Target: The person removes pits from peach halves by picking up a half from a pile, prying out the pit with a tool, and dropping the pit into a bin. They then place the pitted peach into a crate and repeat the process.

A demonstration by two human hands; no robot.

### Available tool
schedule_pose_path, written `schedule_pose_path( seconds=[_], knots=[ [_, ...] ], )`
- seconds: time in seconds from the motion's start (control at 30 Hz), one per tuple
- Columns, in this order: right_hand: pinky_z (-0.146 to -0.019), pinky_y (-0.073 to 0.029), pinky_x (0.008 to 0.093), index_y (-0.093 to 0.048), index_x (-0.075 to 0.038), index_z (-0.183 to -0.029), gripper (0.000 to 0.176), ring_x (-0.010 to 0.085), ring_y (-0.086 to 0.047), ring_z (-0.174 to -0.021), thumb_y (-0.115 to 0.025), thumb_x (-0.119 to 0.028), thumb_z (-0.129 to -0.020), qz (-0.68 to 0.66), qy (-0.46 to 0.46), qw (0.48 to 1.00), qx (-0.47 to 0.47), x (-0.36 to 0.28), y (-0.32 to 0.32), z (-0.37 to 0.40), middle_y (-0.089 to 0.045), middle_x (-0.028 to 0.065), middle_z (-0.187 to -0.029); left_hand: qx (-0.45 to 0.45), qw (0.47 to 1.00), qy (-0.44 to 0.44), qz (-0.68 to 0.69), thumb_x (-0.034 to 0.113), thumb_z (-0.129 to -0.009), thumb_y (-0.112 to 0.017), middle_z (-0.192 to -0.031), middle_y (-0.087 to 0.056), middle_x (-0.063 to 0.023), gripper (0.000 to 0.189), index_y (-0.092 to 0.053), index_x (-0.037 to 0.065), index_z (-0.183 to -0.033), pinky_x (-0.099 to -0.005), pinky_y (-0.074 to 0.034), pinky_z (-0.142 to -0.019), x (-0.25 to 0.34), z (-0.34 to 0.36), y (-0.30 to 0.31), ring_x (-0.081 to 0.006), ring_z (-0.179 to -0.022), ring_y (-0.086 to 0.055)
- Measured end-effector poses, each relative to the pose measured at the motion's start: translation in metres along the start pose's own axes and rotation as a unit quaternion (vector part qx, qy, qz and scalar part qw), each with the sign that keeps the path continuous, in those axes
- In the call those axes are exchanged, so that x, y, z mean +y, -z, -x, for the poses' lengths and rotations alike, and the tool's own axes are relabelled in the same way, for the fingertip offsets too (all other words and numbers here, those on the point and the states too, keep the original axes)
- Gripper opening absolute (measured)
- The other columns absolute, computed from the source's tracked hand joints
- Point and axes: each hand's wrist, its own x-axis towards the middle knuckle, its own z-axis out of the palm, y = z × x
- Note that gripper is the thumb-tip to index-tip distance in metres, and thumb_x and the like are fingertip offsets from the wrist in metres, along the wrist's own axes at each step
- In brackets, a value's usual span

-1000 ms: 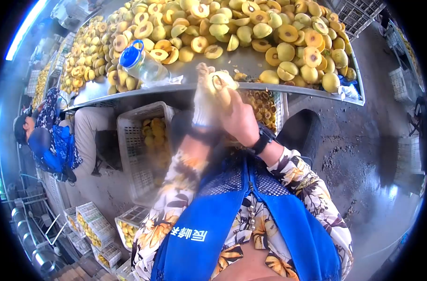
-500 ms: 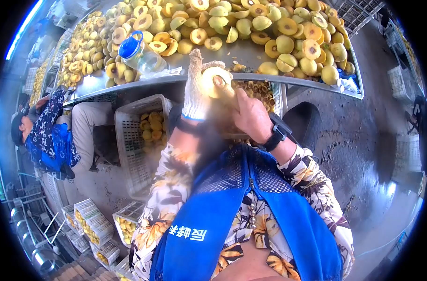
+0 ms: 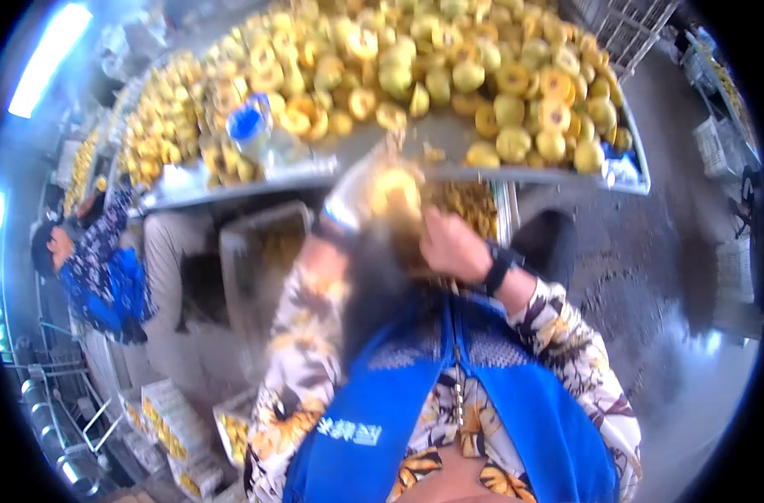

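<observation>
My left hand, in a whitish knit glove, is closed around a yellow peach half just in front of the table edge. Close by on the right, my bare right hand has its fingers curled in a fist facing the peach half. Motion blur hides what those fingers grip. Behind both hands, a large heap of halved peaches covers the metal table. Brown pits or scraps lie in a container below the table edge.
A clear bottle with a blue cap stands at the heap's front. A plastic crate is on the floor at left. Beyond it sits a co-worker. Fruit-filled crates stand lower left. Wet floor extends at right.
The view has tilted and blurred, so the table and heap sit lower in it. Both hands stay together at the peach half; the right hand appears slightly lower and farther from it.
</observation>
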Motion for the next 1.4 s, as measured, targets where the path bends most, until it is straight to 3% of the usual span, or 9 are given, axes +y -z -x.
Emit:
schedule_pose_path(
  seconds=[0.23, 0.63, 0.77, 0.87, 0.93, 1.0, 1.07, 1.27, 1.4],
  knots=[
    [-0.044, -0.046, 0.0362, -0.047, 0.003, -0.088, 0.019, 0.0262, -0.058, -0.046, -0.054, -0.013, -0.080, -0.191, -0.233, 0.951, 0.063, -0.012, 0.004, -0.019, -0.056, 0.0190, -0.059, 0.204, 0.909, -0.289, -0.223, 0.043, -0.092, -0.045, -0.102, -0.059, -0.0086, 0.048, -0.056, 0.000, -0.109, -0.0306, -0.046, -0.079, -0.008, 0.013, -0.066, -0.0172, -0.094, -0.057],
    [-0.034, -0.037, 0.0278, -0.043, 0.003, -0.094, 0.017, 0.0140, -0.045, -0.036, -0.045, -0.003, -0.078, -0.340, -0.252, 0.906, -0.005, -0.019, 0.014, -0.015, -0.046, 0.0050, -0.055, 0.286, 0.888, -0.208, -0.295, 0.015, -0.089, -0.045, -0.096, -0.062, -0.0126, 0.023, -0.060, 0.004, -0.104, -0.0310, -0.049, -0.069, 0.006, 0.001, -0.089, -0.0227, -0.082, -0.061],
    [-0.033, -0.035, 0.0266, -0.043, 0.000, -0.094, 0.015, 0.0130, -0.044, -0.037, -0.044, -0.002, -0.079, -0.389, -0.287, 0.875, -0.038, -0.015, 0.013, -0.014, -0.044, 0.0037, -0.054, 0.214, 0.834, -0.368, -0.351, 0.010, -0.081, -0.049, -0.098, -0.062, -0.0123, 0.023, -0.061, 0.006, -0.100, -0.0321, -0.049, -0.074, -0.023, -0.025, -0.041, -0.0268, -0.087, -0.061],
    [-0.034, -0.035, 0.0248, -0.044, -0.004, -0.093, 0.014, 0.0108, -0.042, -0.038, -0.047, -0.002, -0.079, -0.392, -0.313, 0.861, -0.087, -0.021, 0.026, -0.016, -0.045, 0.0017, -0.055, 0.217, 0.737, -0.363, -0.528, 0.010, -0.082, -0.046, -0.103, -0.062, -0.0128, 0.023, -0.060, 0.004, -0.100, -0.0314, -0.047, -0.079, -0.015, -0.023, -0.037, -0.0266, -0.090, -0.060],
    [-0.034, -0.034, 0.0232, -0.044, -0.006, -0.093, 0.012, 0.0093, -0.042, -0.039, -0.049, -0.004, -0.082, -0.525, -0.289, 0.795, -0.088, -0.006, 0.013, -0.012, -0.045, 0.0002, -0.056, 0.193, 0.534, -0.516, -0.642, 0.014, -0.085, -0.046, -0.104, -0.062, -0.0130, 0.023, -0.059, 0.003, -0.100, -0.0312, -0.046, -0.078, -0.017, -0.035, -0.020, -0.0249, -0.090, -0.060],
    [-0.032, -0.032, 0.0258, -0.048, -0.009, -0.090, 0.008, 0.0102, -0.044, -0.040, -0.049, -0.006, -0.083, -0.578, -0.302, 0.754, -0.078, -0.025, 0.027, -0.010, -0.047, -0.0009, -0.056, 0.173, 0.624, -0.528, -0.549, 0.018, -0.087, -0.049, -0.096, -0.063, -0.0098, 0.023, -0.059, 0.004, -0.101, -0.0290, -0.047, -0.070, -0.010, -0.022, -0.049, -0.0204, -0.082, -0.060],
    [-0.033, -0.027, 0.0207, -0.045, -0.010, -0.091, 0.010, 0.0063, -0.038, -0.039, -0.050, -0.005, -0.083, -0.631, -0.306, 0.704, -0.114, -0.016, 0.024, -0.009, -0.042, -0.0046, -0.057, 0.147, 0.955, -0.249, -0.060, 0.021, -0.088, -0.052, -0.086, -0.061, -0.0054, 0.020, -0.060, 0.006, -0.099, -0.0255, -0.046, -0.059, -0.011, -0.010, -0.066, -0.0138, -0.071, -0.057],
    [-0.032, -0.024, 0.0207, -0.048, -0.007, -0.098, 0.013, 0.0051, -0.030, -0.036, -0.049, -0.004, -0.086, -0.773, -0.152, 0.595, -0.162, 0.009, 0.005, -0.006, -0.037, -0.0044, -0.054, 0.061, 0.943, -0.196, 0.264, 0.042, -0.086, -0.052, -0.069, -0.057, -0.0067, 0.031, -0.053, 0.011, -0.088, -0.0261, -0.046, -0.046, -0.011, -0.030, -0.028, -0.0172, -0.056, -0.055],
    [-0.033, -0.029, 0.0213, -0.048, -0.003, -0.104, 0.018, 0.0067, -0.033, -0.034, -0.047, -0.001, -0.086, -0.732, -0.137, 0.647, -0.166, 0.040, 0.014, 0.006, -0.040, -0.0001, -0.053, 0.320, 0.904, -0.219, 0.179, 0.046, -0.086, -0.052, -0.069, -0.061, -0.0068, 0.032, -0.053, 0.014, -0.090, -0.0198, -0.038, -0.030, 0.008, 0.023, -0.017, -0.0187, -0.047, -0.058]
  ],
)
